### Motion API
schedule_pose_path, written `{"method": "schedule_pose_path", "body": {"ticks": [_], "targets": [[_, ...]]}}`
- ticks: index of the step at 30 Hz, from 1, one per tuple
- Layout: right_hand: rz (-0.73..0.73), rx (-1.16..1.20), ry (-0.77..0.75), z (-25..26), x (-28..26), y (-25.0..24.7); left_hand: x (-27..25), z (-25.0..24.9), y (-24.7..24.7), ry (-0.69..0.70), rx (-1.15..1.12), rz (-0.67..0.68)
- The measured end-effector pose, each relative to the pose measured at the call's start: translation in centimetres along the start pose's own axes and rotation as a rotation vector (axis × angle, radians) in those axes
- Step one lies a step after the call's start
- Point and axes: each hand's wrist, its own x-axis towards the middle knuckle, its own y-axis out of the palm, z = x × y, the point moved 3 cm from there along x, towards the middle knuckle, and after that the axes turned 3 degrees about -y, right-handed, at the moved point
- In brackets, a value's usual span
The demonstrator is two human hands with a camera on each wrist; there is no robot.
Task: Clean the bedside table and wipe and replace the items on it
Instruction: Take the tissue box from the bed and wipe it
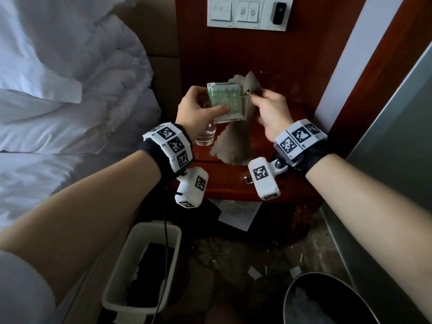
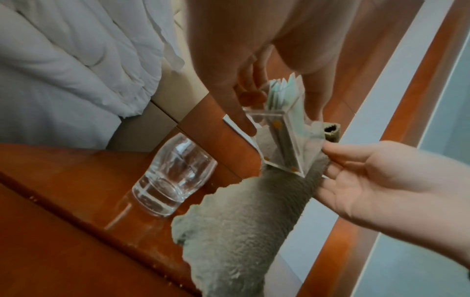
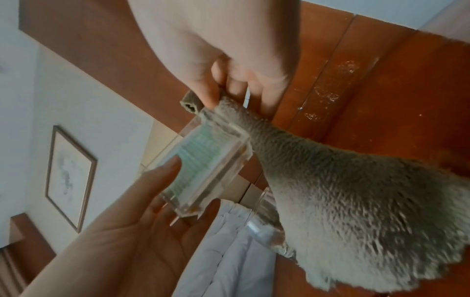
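**Card holder held over the desk, cloth against its side**

A white duvet lies at the left. The left hand has its grip closed on a clear card holder stuffed with green-printed packets, raised above the desk. An empty glass stands below it. The right hand pinches a grey cloth against the holder's right side; the cloth's free end hangs toward the desk.

2 hands are showing: the left hand and the right hand. 1 clear holder of green-printed packets is sitting between them; the packets are too tightly stacked to count. 1 grey cloth is hanging there. 1 glass is standing at the near left of 1 bedside table. 2 bins are sitting on the near floor: 1 white bin at left, 1 dark bin at right.
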Motion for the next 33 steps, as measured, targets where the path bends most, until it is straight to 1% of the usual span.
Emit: {"method": "schedule_pose_path", "body": {"ticks": [3, 5, 8, 10, 13, 16, 18, 19, 21, 24, 26, 28, 29, 31, 33], "targets": [[-0.022, 0.035, 0.014, 0.0, -0.3, -0.3, 0.3, 0.2, 0.7, 0.011, 0.045, -0.035], [-0.069, 0.066, 0.014, 0.1, -0.5, -0.7, 0.6, 0.1, 1.1, 0.019, 0.064, -0.065], [-0.137, 0.046, 0.015, -0.1, -0.6, -1.2, 1.3, 0.6, 1.6, -0.005, 0.075, -0.128], [-0.129, 0.020, 0.020, -0.3, -0.8, -0.7, 1.5, 0.9, 2.1, -0.008, 0.067, -0.149], [-0.156, -0.023, 0.023, -0.8, -0.9, 0.1, 1.4, 0.8, 3.4, 0.000, -0.006, -0.109], [-0.229, -0.038, 0.035, -1.1, -0.5, 0.3, 1.0, 0.5, 4.8, -0.023, -0.120, 0.028], [-0.239, -0.032, 0.043, -1.1, -0.1, 0.2, 0.8, 0.5, 5.2, -0.016, -0.155, 0.112], [-0.226, -0.025, 0.050, -1.1, 0.0, 0.2, 0.9, 0.5, 5.0, -0.017, -0.142, 0.121], [-0.176, 0.010, 0.056, -0.8, -0.1, 0.5, 1.2, 0.8, 4.4, -0.025, -0.120, 0.086], [-0.093, 0.044, 0.024, -0.2, -0.7, 1.3, 1.7, 1.6, 3.6, -0.008, -0.107, 0.036], [-0.070, 0.052, 0.016, -0.1, -1.1, 1.5, 1.6, 1.8, 3.6, 0.001, -0.123, 0.027], [-0.076, 0.047, 0.008, -0.1, -1.1, 1.3, 1.5, 1.5, 3.8, -0.002, -0.196, 0.053], [-0.089, 0.038, 0.006, -0.1, -1.1, 1.2, 1.4, 1.2, 3.9, -0.024, -0.253, 0.067], [-0.117, 0.044, -0.005, -0.3, -1.0, 0.8, 1.5, 0.8, 3.9, -0.115, -0.411, 0.069], [-0.122, 0.074, -0.003, -0.7, -0.8, 0.7, 1.6, 0.7, 3.7, -0.189, -0.496, 0.050]]}}
